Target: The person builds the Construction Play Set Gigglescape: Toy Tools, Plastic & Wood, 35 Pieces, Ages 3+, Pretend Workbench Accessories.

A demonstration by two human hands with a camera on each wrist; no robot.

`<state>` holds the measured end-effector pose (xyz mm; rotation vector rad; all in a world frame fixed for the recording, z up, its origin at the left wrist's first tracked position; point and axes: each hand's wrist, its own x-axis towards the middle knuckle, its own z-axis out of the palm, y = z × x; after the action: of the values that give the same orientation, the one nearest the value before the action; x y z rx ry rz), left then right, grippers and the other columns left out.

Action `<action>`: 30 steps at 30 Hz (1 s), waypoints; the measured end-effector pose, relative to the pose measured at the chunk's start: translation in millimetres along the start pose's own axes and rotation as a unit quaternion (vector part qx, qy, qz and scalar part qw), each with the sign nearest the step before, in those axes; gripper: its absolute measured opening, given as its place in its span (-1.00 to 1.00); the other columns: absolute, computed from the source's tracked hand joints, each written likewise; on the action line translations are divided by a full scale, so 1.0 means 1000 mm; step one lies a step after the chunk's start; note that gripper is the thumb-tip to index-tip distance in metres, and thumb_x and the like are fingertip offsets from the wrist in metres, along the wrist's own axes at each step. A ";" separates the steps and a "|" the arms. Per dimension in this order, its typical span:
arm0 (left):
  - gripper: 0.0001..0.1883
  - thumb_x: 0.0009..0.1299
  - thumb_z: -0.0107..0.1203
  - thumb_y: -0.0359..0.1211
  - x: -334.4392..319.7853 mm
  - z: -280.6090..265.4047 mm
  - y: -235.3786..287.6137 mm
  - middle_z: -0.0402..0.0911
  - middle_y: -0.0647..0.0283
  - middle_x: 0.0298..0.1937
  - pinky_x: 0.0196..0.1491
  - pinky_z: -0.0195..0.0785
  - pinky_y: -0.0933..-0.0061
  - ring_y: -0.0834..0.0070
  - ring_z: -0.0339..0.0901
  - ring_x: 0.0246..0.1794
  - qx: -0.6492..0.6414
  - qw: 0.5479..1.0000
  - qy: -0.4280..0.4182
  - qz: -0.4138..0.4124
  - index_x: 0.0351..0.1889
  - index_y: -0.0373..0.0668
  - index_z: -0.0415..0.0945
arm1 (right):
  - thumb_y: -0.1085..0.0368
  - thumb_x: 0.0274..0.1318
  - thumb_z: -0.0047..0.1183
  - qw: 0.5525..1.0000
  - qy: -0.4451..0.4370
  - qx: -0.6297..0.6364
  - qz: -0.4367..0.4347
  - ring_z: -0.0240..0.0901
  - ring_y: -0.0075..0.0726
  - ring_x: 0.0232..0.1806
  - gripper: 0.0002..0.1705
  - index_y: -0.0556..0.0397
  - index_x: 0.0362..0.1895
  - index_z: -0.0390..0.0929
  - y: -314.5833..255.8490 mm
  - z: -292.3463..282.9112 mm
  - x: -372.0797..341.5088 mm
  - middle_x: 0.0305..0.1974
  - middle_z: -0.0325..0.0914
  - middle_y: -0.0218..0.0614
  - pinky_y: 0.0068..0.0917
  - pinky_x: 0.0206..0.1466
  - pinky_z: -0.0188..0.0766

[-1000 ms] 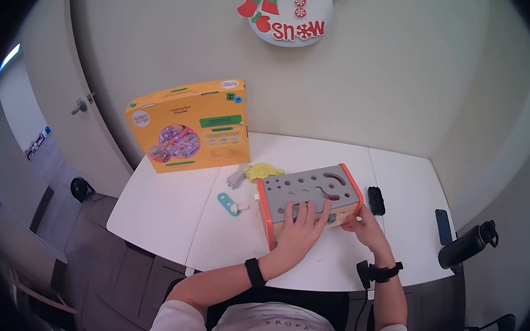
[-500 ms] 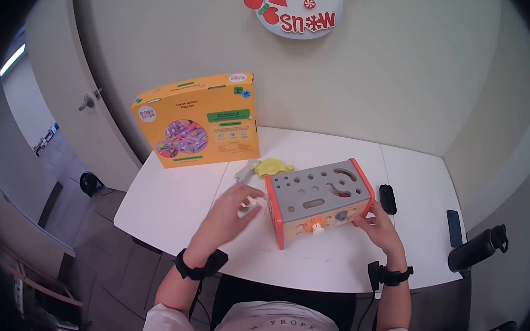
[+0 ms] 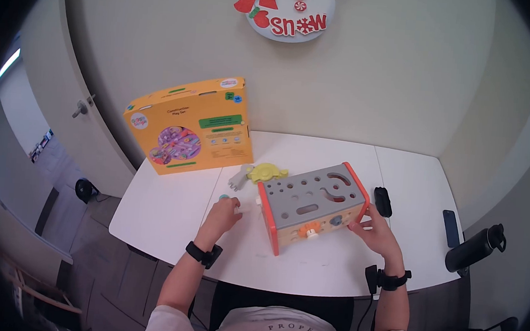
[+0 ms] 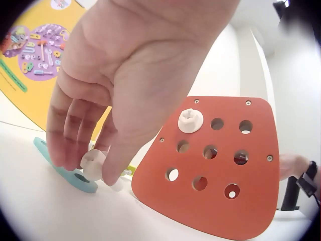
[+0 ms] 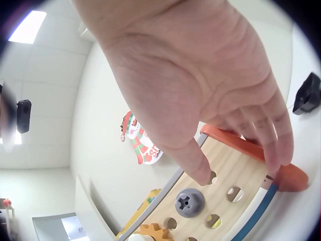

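A toy workbench box (image 3: 305, 196), with a grey holed top, orange-red end panels and wooden front, stands mid-table. My left hand (image 3: 219, 218) is left of it, thumb and fingers closing round a white plastic bolt (image 4: 93, 164). Right at that bolt lies a teal holed strip (image 4: 65, 168). My right hand (image 3: 377, 232) grips the box's right end, thumb on the wooden front and fingers over the orange-red panel (image 5: 241, 143). A grey screw head (image 5: 190, 202) and an orange gear (image 3: 310, 229) are on the front. Another white piece (image 4: 190, 120) sits in the left panel.
Behind the box's left end lie a yellow toy piece (image 3: 267, 172) and a grey toy piece (image 3: 240, 177). A yellow play-set carton (image 3: 190, 128) stands back left. To the right are a black case (image 3: 383, 202), a phone (image 3: 451, 229) and a black bottle (image 3: 473, 249).
My left hand has left the box's front, moved left and come down to the white bolt and teal strip. The right hand stays at the box's right end.
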<state>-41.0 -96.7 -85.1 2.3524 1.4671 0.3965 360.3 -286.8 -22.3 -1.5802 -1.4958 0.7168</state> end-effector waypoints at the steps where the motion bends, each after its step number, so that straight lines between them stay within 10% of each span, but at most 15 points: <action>1: -0.63 0.26 0.46 -0.35 -0.003 -0.005 0.005 0.72 -0.13 -0.05 0.09 0.57 0.06 -0.07 0.69 0.03 -0.018 1.000 -0.002 0.000 0.01 -0.27 0.68 | 0.27 0.31 0.32 1.000 0.001 -0.005 0.002 0.64 -0.24 0.09 -0.25 0.14 0.50 0.30 0.000 0.000 0.000 0.22 0.59 -0.10 -0.30 0.11 0.66; 18: -0.61 0.30 0.44 -0.20 -0.012 -0.010 0.036 0.75 -0.03 -0.16 0.00 0.58 0.05 0.02 0.72 -0.11 -0.036 0.999 -0.026 0.021 -0.03 -0.26 0.70 | 0.30 0.29 0.32 0.999 0.004 -0.033 -0.010 0.69 -0.15 0.07 -0.16 0.20 0.54 0.20 0.001 0.002 -0.002 0.24 0.58 0.04 -0.29 0.05 0.70; 30: -0.65 0.22 0.37 -0.41 0.117 -0.004 -0.014 0.74 -0.17 -0.16 0.04 0.58 0.01 -0.11 0.71 -0.08 0.061 0.997 0.052 0.004 -0.04 -0.35 0.67 | 0.31 0.27 0.33 0.999 0.002 -0.037 -0.014 0.69 -0.16 0.09 -0.16 0.16 0.53 0.20 0.003 0.003 -0.002 0.24 0.57 -0.05 -0.26 0.07 0.72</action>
<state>-4.2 15.4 -81.0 2.4670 1.5719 0.4497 359.5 -288.5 -26.7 -1.6123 -1.5539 0.6484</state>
